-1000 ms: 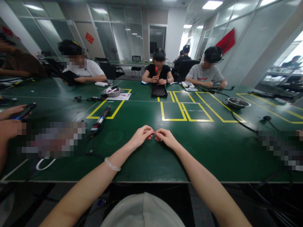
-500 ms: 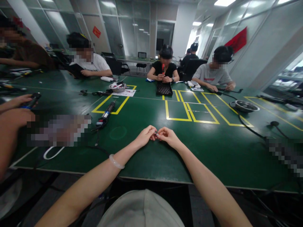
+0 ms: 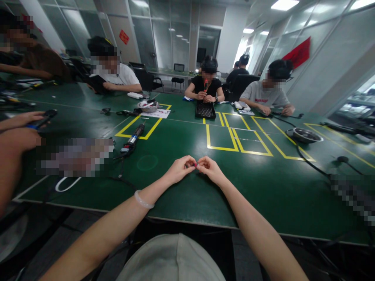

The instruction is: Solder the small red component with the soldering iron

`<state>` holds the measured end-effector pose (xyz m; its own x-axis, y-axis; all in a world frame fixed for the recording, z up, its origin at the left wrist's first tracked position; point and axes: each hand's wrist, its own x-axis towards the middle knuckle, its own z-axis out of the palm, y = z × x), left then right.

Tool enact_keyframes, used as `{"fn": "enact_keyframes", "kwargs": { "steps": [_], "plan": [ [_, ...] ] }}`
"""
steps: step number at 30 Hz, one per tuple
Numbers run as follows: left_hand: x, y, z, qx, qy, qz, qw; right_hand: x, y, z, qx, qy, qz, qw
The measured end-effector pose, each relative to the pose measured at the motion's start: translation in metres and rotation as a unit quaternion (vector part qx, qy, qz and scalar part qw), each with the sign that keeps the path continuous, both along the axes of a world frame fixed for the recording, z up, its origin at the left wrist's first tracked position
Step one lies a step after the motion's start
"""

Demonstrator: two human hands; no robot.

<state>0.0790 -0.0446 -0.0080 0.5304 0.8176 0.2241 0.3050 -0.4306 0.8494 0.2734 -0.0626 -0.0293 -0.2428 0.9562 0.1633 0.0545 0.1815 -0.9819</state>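
My left hand (image 3: 182, 168) and my right hand (image 3: 209, 169) meet above the green table (image 3: 181, 203), fingertips nearly together. Both pinch one tiny part (image 3: 196, 165), which shows a pinkish-red spot; it is too small and too covered by the fingers to name. A pale translucent bangle (image 3: 143, 200) circles my left wrist. To the left of my hands lies an electric screwdriver (image 3: 134, 137) with a silver and black body, its cord running toward the table's near side.
Yellow tape rectangles (image 3: 222, 148) mark the table. A round metal bowl (image 3: 307, 135) sits at right and another bowl (image 3: 148, 105) farther back. A black tray (image 3: 205, 111) lies before a co-worker opposite. At left, another person's hand (image 3: 36, 119) grips a dark tool.
My fingertips have shifted slightly around the tiny part, and its red side shows more now. The view has turned a little to the left.
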Motion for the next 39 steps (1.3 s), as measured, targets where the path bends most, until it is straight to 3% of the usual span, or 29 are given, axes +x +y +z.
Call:
{"fn": "enact_keyframes", "kwargs": {
  "steps": [9, 19, 22, 25, 28, 32, 34, 36, 39],
  "plan": [
    [0.000, -0.001, 0.001, 0.000, 0.014, -0.011, 1.000, 0.001, 0.003, -0.003, 0.046, -0.001, 0.012, 0.999],
    [0.000, -0.002, 0.002, 0.008, 0.023, -0.005, 1.000, 0.002, 0.002, -0.002, 0.034, -0.027, 0.016, 0.999],
    [-0.002, -0.002, 0.005, 0.032, 0.035, 0.006, 0.999, 0.002, 0.001, -0.001, 0.039, -0.037, 0.008, 0.999],
    [-0.012, 0.002, 0.013, 0.103, 0.058, 0.046, 0.992, 0.004, 0.001, -0.001, 0.039, -0.046, -0.007, 0.998],
    [-0.035, 0.018, 0.021, 0.199, 0.120, 0.169, 0.958, 0.005, 0.002, -0.002, 0.039, -0.052, -0.013, 0.998],
    [-0.092, 0.047, 0.025, 0.248, 0.263, 0.343, 0.867, 0.007, 0.004, -0.005, 0.045, -0.059, -0.016, 0.997],
    [-0.127, 0.060, 0.026, 0.229, 0.332, 0.384, 0.831, 0.007, 0.005, -0.006, 0.047, -0.063, -0.015, 0.997],
    [-0.160, 0.070, 0.025, 0.164, 0.397, 0.407, 0.806, 0.007, 0.006, -0.007, 0.048, -0.069, -0.013, 0.996],
    [-0.195, 0.079, 0.022, 0.077, 0.454, 0.389, 0.798, 0.007, 0.006, -0.008, 0.045, -0.076, -0.010, 0.996]
  ]
}}
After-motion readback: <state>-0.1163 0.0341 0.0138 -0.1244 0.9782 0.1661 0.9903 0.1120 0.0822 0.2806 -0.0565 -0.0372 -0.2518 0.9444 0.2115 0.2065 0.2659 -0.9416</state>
